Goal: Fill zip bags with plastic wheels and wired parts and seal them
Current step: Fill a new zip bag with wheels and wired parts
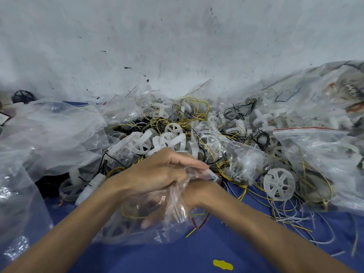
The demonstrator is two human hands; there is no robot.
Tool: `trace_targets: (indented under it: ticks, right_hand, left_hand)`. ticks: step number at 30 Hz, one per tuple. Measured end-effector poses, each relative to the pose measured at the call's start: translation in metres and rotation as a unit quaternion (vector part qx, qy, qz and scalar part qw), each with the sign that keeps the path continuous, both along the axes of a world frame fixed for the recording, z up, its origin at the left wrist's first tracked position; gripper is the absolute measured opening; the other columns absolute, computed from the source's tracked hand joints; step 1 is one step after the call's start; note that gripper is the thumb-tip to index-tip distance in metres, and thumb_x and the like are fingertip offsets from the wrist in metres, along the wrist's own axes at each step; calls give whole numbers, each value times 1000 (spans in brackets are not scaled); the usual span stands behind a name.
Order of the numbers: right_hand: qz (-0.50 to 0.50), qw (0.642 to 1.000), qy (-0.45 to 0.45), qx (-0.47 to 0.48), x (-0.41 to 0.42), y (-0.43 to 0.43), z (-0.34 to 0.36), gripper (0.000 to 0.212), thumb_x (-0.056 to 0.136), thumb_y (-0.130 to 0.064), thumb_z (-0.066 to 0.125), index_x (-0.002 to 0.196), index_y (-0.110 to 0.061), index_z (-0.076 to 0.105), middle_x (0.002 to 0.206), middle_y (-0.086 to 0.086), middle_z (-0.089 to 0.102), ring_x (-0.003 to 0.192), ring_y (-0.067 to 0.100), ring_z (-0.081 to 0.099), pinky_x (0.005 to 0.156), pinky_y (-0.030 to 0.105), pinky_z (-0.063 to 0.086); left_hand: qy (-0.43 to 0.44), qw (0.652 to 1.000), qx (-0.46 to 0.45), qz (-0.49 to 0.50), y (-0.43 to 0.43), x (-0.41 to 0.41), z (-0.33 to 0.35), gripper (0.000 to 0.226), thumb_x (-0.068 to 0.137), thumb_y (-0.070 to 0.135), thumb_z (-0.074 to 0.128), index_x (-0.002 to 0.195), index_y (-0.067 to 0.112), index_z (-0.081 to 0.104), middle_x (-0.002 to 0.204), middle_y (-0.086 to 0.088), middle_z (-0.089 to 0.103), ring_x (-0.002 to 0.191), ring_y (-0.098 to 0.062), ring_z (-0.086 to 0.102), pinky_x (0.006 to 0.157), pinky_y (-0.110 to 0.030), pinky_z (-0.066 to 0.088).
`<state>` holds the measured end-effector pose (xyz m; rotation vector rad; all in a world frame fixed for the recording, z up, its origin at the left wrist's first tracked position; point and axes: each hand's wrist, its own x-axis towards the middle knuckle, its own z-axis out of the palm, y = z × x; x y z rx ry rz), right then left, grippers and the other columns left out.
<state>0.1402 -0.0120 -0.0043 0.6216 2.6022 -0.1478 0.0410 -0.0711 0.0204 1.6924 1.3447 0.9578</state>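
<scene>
A clear zip bag (141,225) lies low in the middle on the blue table (199,253), with translucent white wheels and yellow wire showing inside it. My left hand (157,172) lies on top and pinches the bag's upper edge between fingers and thumb. My right hand (197,192) sits just below it, mostly hidden by the left hand and the bunched plastic it grips. Behind both hands is a heap of plastic wheels (173,138) tangled with yellow wires (189,109) and black ones. One loose wheel (279,184) lies to the right.
Large crumpled clear bags spread at left (49,134) and right (325,154), the right one with a red zip strip. Thin white and yellow wires (295,217) trail over the table at right. A small yellow piece (222,264) lies near the front edge. A scuffed white wall stands behind.
</scene>
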Motion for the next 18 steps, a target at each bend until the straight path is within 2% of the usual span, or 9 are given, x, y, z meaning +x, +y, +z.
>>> trace_targets:
  ticks: [2, 3, 6, 7, 9, 11, 14, 16, 18]
  right_hand:
    - [52, 997, 16, -53, 9, 2, 14, 19, 95, -9, 45, 103, 3, 57, 99, 17, 59, 89, 23, 47, 60, 7, 38]
    - [93, 993, 30, -72, 17, 3, 22, 11, 92, -3, 46, 90, 2, 55, 83, 11, 56, 81, 15, 41, 51, 11, 35]
    - [148, 969, 104, -168, 44, 18, 41, 13, 93, -3, 47, 90, 2, 59, 94, 10, 64, 79, 5, 46, 69, 15, 36]
    - [102, 956, 148, -230, 52, 31, 47, 19, 95, -8, 48, 100, 3, 64, 104, 5, 68, 86, 4, 56, 75, 17, 43]
    - [-20, 925, 240, -295, 59, 60, 50, 23, 96, -13, 49, 103, -1, 67, 92, -8, 73, 81, 6, 67, 65, 14, 50]
    - [-81, 942, 287, -154, 50, 90, 31, 22, 96, -18, 50, 101, -4, 67, 87, -9, 73, 78, 13, 69, 61, 15, 51]
    - [-92, 979, 153, 102, 21, 113, -24, 42, 94, -34, 50, 124, -4, 53, 139, 11, 41, 122, 27, 46, 103, 38, 39]
    - [-66, 978, 155, 127, 0, 113, -49, 51, 94, -41, 46, 128, -3, 48, 143, 9, 28, 130, 29, 35, 108, 44, 31]
    - [-35, 976, 169, 131, -15, 110, -57, 55, 95, -44, 42, 130, 0, 44, 139, 11, 32, 124, 33, 41, 101, 49, 37]
  left_hand:
    - [16, 1000, -4, 11, 2, -5, -2, 59, 55, 5, 44, 106, 21, 69, 108, 6, 71, 108, -8, 62, 93, -29, 48]
    - [23, 1000, -10, 17, 4, -8, -4, 58, 56, 5, 44, 107, 21, 68, 107, 7, 71, 107, -5, 62, 88, -25, 48]
    - [65, 997, -27, 40, 10, -18, -13, 48, 69, 2, 47, 108, 22, 68, 96, 10, 70, 88, 5, 62, 71, -11, 45]
    - [103, 993, -34, 40, 14, -19, -18, 42, 78, -1, 48, 106, 22, 70, 91, 8, 69, 82, 3, 62, 69, -12, 44]
    - [193, 979, -65, 13, 19, -19, -32, 33, 89, 2, 48, 104, 20, 71, 92, 7, 69, 87, -5, 61, 77, -21, 48]
    - [255, 960, -108, -31, 22, -13, -50, 27, 92, 8, 50, 106, 16, 71, 96, 7, 67, 90, -2, 60, 82, -18, 47]
    - [270, 955, -119, -30, 26, -4, -71, 26, 88, 8, 50, 102, 16, 70, 86, 6, 65, 67, 13, 55, 59, -2, 38]
    - [253, 960, -115, -20, 28, -5, -76, 24, 89, 9, 50, 99, 17, 70, 81, 8, 63, 59, 15, 53, 52, -2, 35]
    - [239, 964, -116, -21, 29, -7, -77, 23, 89, 9, 50, 98, 19, 69, 78, 11, 63, 55, 13, 52, 50, -4, 34]
